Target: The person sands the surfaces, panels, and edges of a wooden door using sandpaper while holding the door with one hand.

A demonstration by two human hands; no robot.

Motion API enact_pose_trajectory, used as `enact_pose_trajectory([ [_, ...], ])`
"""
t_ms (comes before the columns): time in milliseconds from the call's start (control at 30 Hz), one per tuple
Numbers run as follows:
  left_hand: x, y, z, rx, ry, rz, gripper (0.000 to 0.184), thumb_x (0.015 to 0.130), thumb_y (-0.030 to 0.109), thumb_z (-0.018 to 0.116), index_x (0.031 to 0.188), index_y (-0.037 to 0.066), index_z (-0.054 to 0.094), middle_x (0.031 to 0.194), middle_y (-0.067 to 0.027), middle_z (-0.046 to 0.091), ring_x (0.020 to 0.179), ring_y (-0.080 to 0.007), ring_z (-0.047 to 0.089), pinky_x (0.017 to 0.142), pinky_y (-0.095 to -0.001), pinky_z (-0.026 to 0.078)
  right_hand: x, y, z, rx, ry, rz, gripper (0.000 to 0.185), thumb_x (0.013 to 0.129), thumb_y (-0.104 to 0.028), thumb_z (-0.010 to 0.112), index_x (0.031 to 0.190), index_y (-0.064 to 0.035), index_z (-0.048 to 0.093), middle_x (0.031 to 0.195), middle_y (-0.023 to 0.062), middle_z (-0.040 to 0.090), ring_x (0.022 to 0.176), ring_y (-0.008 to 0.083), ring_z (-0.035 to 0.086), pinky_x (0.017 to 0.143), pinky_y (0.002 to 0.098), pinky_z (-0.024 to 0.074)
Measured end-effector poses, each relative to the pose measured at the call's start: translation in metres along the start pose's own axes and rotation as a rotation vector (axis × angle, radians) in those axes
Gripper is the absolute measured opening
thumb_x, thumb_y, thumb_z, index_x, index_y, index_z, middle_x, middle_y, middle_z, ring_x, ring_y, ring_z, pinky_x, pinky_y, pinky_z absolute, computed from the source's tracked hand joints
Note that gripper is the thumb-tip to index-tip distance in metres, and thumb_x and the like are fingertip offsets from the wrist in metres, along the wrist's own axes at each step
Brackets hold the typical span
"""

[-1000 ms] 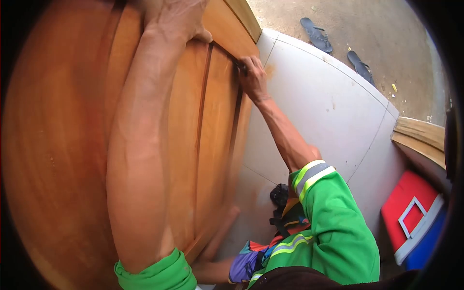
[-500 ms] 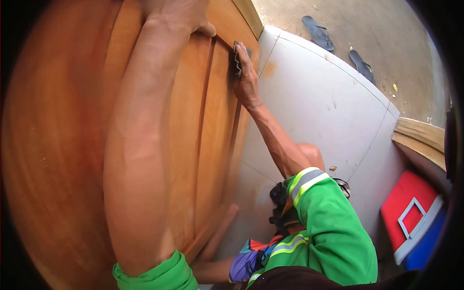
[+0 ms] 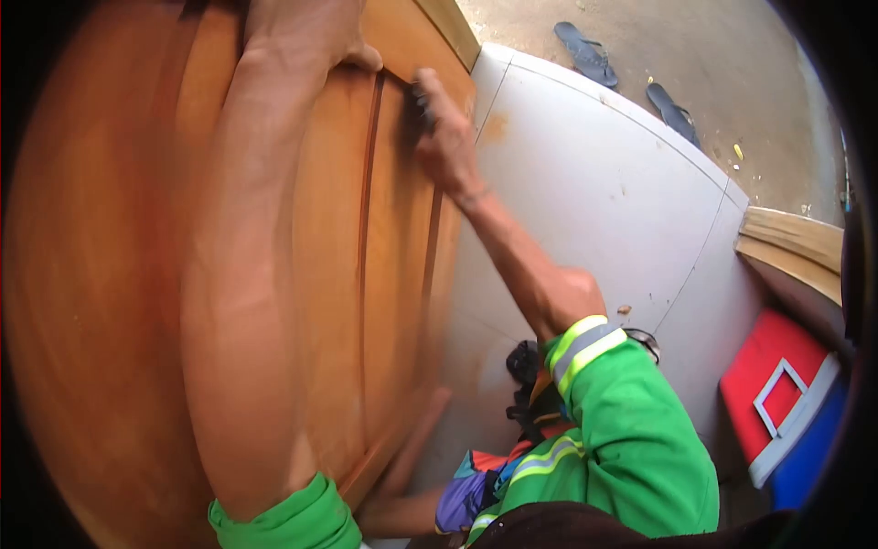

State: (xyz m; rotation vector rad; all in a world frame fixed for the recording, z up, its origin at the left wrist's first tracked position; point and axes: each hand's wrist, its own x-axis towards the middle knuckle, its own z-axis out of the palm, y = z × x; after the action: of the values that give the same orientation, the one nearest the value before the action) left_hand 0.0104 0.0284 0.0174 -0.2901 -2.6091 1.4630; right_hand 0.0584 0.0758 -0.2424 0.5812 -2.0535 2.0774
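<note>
A brown panelled wooden door [image 3: 334, 274] fills the left side, its raised panels edged by darker grooves. My left hand [image 3: 315, 32] rests against its upper part, thumb stretched out; the other fingers run beyond the top of the view. Near the door's right-hand edge, my right hand [image 3: 446, 137] presses a dark sheet of sandpaper [image 3: 422, 99] to the panel beside the groove. Motion smears the fingers and the sheet somewhat, and the palm side is hidden.
White floor tiles [image 3: 594, 192] spread right of the door, up to a step edge. Outside lie two dark flip-flops [image 3: 586, 55]. A wooden frame piece [image 3: 791, 242] and a red, white and blue board [image 3: 777, 384] stand at right. Black items [image 3: 523, 375] lie by my legs.
My right hand has slid slightly left along the door with the sandpaper, its wrist turned a little. The whole view has shifted slightly; my left hand keeps its place on the door.
</note>
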Motion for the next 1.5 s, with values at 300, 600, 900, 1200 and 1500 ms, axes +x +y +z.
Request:
enact_pose_trajectory([
  [300, 0.011, -0.008, 0.039, 0.056, 0.124, 0.021, 0.097, 0.057, 0.066, 0.088, 0.130, 0.008, 0.061, 0.142, -0.0125, 0.056, 0.145, -0.0284, 0.039, 0.128, -0.0472, 0.016, -0.019, 0.065, -0.011, -0.213, -0.118, 0.442, 0.054, 0.089, 0.004, 0.045, 0.143, 0.0016, 0.052, 0.136, 0.0276, 0.062, 0.132, 0.0415, 0.056, 0.111, 0.0424, 0.0454],
  [600, 0.004, -0.007, 0.050, 0.013, 0.145, 0.020, 0.096, 0.057, 0.065, 0.088, 0.129, 0.008, 0.062, 0.143, -0.0134, 0.056, 0.146, -0.0286, 0.040, 0.128, -0.0476, 0.017, -0.010, 0.070, 0.005, 0.028, -0.141, 0.315, 0.061, 0.092, 0.006, 0.046, 0.153, 0.0004, 0.039, 0.150, 0.0274, 0.049, 0.144, 0.0394, 0.043, 0.119, 0.0401, 0.0369],
  [900, 0.003, -0.006, 0.042, 0.009, 0.147, 0.018, 0.092, 0.057, 0.063, 0.089, 0.127, 0.008, 0.064, 0.142, -0.0134, 0.057, 0.145, -0.0276, 0.041, 0.128, -0.0472, 0.018, -0.018, 0.057, 0.008, -0.028, -0.030, 0.251, 0.069, 0.086, 0.011, 0.040, 0.154, 0.0010, 0.038, 0.155, 0.0272, 0.043, 0.147, 0.0388, 0.039, 0.123, 0.0394, 0.0308],
  [1200, 0.003, -0.007, 0.042, 0.025, 0.138, 0.019, 0.095, 0.056, 0.066, 0.088, 0.128, 0.008, 0.064, 0.144, -0.0133, 0.056, 0.145, -0.0274, 0.041, 0.128, -0.0478, 0.018, -0.024, 0.066, 0.020, -0.097, -0.025, 0.131, 0.070, 0.084, 0.010, 0.044, 0.154, 0.0019, 0.039, 0.157, 0.0279, 0.039, 0.149, 0.0398, 0.035, 0.125, 0.0424, 0.0271],
  [1500, 0.003, -0.003, 0.011, 0.027, 0.008, 0.019, 0.095, 0.058, 0.067, 0.086, 0.128, 0.007, 0.063, 0.146, -0.0134, 0.055, 0.146, -0.0284, 0.039, 0.128, -0.0481, 0.018, 0.007, 0.027, 0.012, 0.004, 0.031, -0.059, 0.072, 0.081, 0.011, 0.045, 0.151, -0.0039, 0.045, 0.154, 0.0252, 0.045, 0.144, 0.0387, 0.043, 0.121, 0.0416, 0.0338],
])
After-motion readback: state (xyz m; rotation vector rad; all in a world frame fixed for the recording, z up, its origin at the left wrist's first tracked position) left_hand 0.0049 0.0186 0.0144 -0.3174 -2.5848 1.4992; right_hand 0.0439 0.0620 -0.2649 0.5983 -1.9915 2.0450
